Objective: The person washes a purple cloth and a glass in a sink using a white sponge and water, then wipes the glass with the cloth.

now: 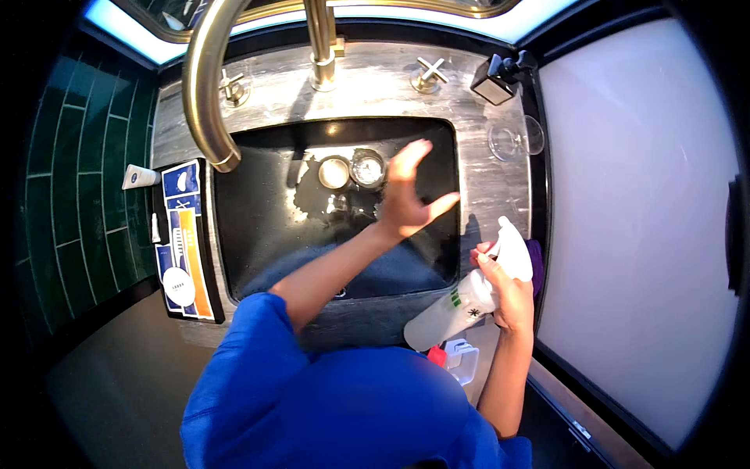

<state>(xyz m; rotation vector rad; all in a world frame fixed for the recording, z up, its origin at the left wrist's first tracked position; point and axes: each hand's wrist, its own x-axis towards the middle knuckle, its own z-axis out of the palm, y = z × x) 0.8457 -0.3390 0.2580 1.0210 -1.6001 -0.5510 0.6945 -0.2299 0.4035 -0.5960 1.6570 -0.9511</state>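
My right hand [511, 293] is wrapped around the neck of a translucent spray bottle [448, 311] with a white trigger head [515, 252]. The bottle is tilted over the counter's front right corner, its base towards my body. My left hand [407, 199] hovers, slightly blurred, over the right part of a black rectangular sink [263, 234], fingers apart and holding nothing. Just left of its fingers, a round metal drain piece [334, 173] and a round, shiny, wet fitting [368, 169] sit side by side in the basin. Water patches glisten around them.
A curved brass faucet [202, 88] arches over the sink's left side. Cross handles [432, 73] stand behind. At left lies a black tray [218, 311] with packets and a tube [140, 176]. On the right are a dark pump bottle [495, 82], a clear glass [505, 140] and purple cloth [536, 261].
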